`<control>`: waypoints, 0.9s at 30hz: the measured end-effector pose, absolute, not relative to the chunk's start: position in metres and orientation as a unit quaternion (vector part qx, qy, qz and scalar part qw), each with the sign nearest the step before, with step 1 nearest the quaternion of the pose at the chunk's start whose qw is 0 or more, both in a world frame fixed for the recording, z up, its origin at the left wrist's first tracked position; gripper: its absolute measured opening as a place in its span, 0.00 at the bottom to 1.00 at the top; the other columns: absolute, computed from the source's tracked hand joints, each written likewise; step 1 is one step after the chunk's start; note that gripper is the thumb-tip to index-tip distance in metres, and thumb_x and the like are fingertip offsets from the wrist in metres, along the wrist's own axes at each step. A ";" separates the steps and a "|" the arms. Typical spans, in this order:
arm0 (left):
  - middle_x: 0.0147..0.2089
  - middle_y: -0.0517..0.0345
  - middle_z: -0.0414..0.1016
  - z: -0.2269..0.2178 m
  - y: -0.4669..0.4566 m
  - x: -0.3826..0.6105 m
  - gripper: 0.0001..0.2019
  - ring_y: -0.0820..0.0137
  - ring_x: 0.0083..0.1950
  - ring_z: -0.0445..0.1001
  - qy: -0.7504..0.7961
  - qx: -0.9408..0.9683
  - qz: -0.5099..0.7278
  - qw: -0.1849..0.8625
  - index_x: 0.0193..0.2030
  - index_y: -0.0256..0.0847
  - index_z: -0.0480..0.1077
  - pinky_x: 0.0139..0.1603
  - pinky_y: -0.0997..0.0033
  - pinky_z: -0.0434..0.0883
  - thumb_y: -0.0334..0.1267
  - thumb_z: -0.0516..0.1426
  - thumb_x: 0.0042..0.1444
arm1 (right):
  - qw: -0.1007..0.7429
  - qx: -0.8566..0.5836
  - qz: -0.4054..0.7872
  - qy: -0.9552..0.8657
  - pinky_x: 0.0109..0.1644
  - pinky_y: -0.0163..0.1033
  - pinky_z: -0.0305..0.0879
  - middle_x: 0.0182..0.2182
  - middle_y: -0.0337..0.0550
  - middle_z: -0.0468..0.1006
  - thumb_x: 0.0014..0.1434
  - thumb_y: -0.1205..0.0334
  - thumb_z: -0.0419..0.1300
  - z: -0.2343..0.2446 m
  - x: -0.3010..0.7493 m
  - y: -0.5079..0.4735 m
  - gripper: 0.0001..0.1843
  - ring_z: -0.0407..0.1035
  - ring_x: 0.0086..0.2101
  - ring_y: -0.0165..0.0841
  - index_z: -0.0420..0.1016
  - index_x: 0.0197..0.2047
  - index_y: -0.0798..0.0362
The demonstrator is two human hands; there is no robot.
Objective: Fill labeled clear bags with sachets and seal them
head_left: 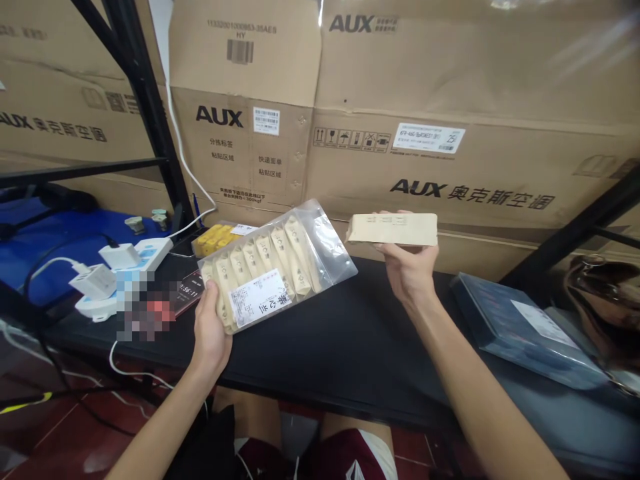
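Over the black desk (345, 333), the left hand (210, 327) grips a clear zip bag (270, 267) packed with cream sachets; the right hand (407, 267) holds a flat beige box (393, 230). A pixelated patch (145, 310) hides whatever lies by a white power strip (153, 253).

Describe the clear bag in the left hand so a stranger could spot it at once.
Before the wall of AUX cardboard boxes runs a black table, and above it the person's left hand holds up a clear plastic bag. The bag is packed with a row of cream-wrapped sticks and carries a white label, unlike the tan rectangular package in the right hand.
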State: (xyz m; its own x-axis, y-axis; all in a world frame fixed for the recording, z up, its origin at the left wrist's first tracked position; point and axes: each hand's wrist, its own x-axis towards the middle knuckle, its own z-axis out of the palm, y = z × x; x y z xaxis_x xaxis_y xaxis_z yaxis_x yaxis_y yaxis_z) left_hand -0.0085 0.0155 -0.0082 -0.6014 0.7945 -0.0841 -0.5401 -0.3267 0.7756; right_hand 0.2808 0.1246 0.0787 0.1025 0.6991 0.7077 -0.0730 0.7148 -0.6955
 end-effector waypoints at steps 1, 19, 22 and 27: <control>0.67 0.42 0.81 -0.009 0.016 -0.009 0.22 0.53 0.71 0.77 0.403 0.160 0.800 0.416 0.65 0.39 0.79 0.74 0.51 0.72 0.48 0.55 0.76 | 0.686 -0.239 0.305 -0.616 0.65 0.55 0.76 0.57 0.49 0.84 0.51 0.60 0.76 0.086 0.274 0.115 0.33 0.79 0.59 0.47 0.76 0.60 0.45; 0.74 0.49 0.73 -0.021 0.009 -0.007 0.35 0.51 0.75 0.71 0.330 0.403 0.720 0.459 0.71 0.55 0.67 0.76 0.46 0.66 0.52 0.71 0.60 | 0.201 -0.230 0.275 -0.912 0.68 0.54 0.73 0.59 0.40 0.86 0.65 0.56 0.70 0.245 0.232 0.087 0.23 0.79 0.58 0.46 0.84 0.63 0.43; 0.65 0.45 0.80 -0.028 0.013 -0.008 0.28 0.46 0.71 0.74 0.367 0.518 0.643 0.428 0.56 0.45 0.75 0.76 0.42 0.64 0.48 0.76 0.50 | 0.108 -0.232 0.276 -0.926 0.54 0.46 0.80 0.51 0.41 0.89 0.62 0.59 0.72 0.261 0.236 0.080 0.22 0.83 0.47 0.41 0.87 0.60 0.44; 0.60 0.44 0.81 -0.024 0.007 -0.003 0.19 0.51 0.66 0.77 0.367 0.593 0.617 0.364 0.54 0.44 0.76 0.73 0.42 0.67 0.48 0.70 0.61 | 0.031 -0.244 0.225 -0.943 0.35 0.36 0.76 0.43 0.40 0.91 0.54 0.66 0.75 0.253 0.235 0.077 0.22 0.81 0.34 0.34 0.91 0.52 0.45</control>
State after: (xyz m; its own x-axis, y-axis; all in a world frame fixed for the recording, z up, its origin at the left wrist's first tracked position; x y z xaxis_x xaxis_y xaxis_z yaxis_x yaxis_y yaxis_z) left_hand -0.0031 0.0068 -0.0244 -0.0315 0.8848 0.4648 -0.0135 -0.4654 0.8850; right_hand 0.2347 0.0766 0.2530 -0.8790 0.4741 -0.0508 0.4462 0.7801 -0.4386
